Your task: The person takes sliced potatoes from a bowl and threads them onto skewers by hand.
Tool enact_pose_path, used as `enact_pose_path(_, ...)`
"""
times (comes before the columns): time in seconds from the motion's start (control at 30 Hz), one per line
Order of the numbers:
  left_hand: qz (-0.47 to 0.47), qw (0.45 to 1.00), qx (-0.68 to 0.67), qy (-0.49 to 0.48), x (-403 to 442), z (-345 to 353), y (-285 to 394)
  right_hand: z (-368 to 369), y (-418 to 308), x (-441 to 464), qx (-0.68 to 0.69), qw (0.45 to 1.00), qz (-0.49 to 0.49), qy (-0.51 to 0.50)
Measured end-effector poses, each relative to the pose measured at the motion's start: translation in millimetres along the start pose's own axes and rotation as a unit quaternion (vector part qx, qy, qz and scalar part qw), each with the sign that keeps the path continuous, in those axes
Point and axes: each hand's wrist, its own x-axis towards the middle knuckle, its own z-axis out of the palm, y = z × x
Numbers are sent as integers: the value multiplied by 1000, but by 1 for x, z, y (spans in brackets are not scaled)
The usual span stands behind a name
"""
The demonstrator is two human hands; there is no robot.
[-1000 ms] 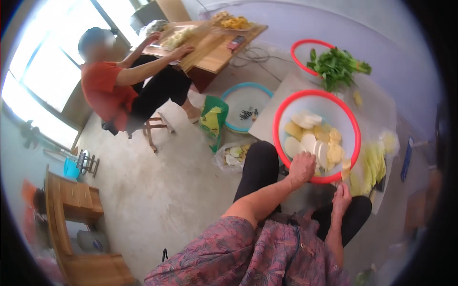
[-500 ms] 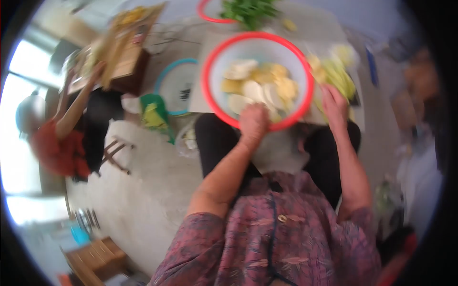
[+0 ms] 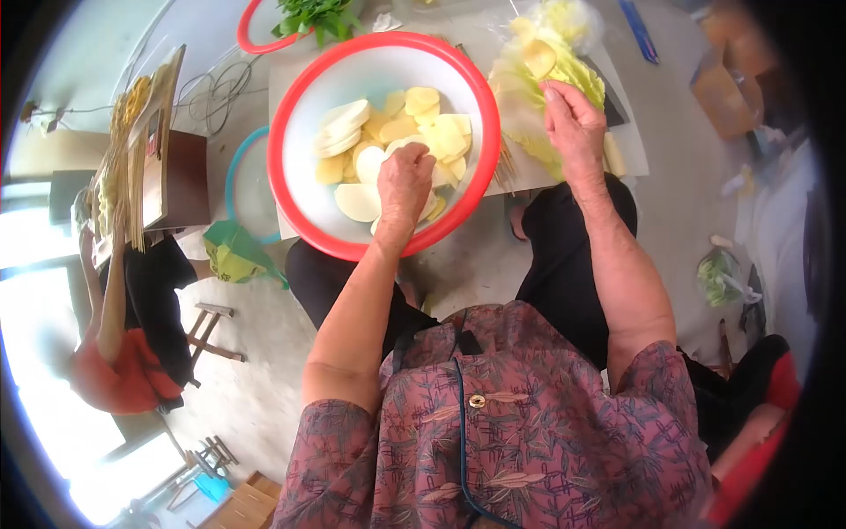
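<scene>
A large white basin with a red rim point(image 3: 280, 141) sits before my knees, holding yellow potato slices point(image 3: 423, 100) and a stack of whiter slices point(image 3: 342, 123). My left hand point(image 3: 405, 185) reaches into it, fingers curled in among the slices; what they grip is hidden. My right hand point(image 3: 577, 128) is raised to the right of the basin, thumb and fingers pinched on a thin skewer. A potato slice point(image 3: 539, 58) is on the skewer just beyond the fingertips. Yellow-green cabbage leaves point(image 3: 577, 78) lie behind that hand, and thin sticks point(image 3: 506, 167) lie by the basin.
Green leaves point(image 3: 322, 16) fill another red-rimmed basin point(image 3: 249, 40) at the back. A blue-rimmed basin point(image 3: 236, 172) and a green bag point(image 3: 238, 251) stand left. Beyond, a co-worker in an orange top point(image 3: 119, 375) reaches toward a wooden table point(image 3: 167, 176). Cardboard boxes point(image 3: 718, 97) are right.
My head view has shifted, so the basin appears further left and higher. My right hand has lifted with the skewer, away from the basin. My left hand stays in the basin.
</scene>
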Motion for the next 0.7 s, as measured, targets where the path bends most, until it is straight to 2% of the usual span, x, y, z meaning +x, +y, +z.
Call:
enact_pose_path(0.03, 0, 1000, 0, -4, 7, 11, 0, 0, 0, 0, 3, 1000, -3, -2)
enact_pose_path(0.1, 61, 996, 64, 28, 19, 30, 3, 0, -3, 0, 13, 1000, 8, 3)
enact_pose_path(0.17, 44, 997, 65, 16, 25, 44, 11, -1, -6, -1, 44, 998, 40, -6)
enact_pose_path(0.23, -4, 987, 158, 7, 27, 54, 11, -3, -5, -2, 43, 998, 36, -2)
enact_pose_path(0.37, 25, 988, 155, 9, 28, 56, 11, -8, -7, -6, 13, 998, 52, -18)
enact_pose_path(0.43, 12, 994, 112, -5, 26, 56, 10, -9, -4, -7, 18, 999, 35, -17)
enact_pose_path(0.5, 30, 993, 114, 23, 26, 55, 11, -10, -2, -10, 24, 998, 17, -53)
enact_pose_path(0.6, -15, 996, 90, -24, 22, 46, 12, -13, -9, -21, -3, 996, 18, -85)
enact_pose_path(0.67, -146, 974, -170, 0, 20, 33, 12, -14, -11, -31, -32, 994, 10, -103)
enact_pose_path(0.7, -150, 974, -169, 5, 16, 20, 17, -15, -11, -38, -63, 992, -47, -103)
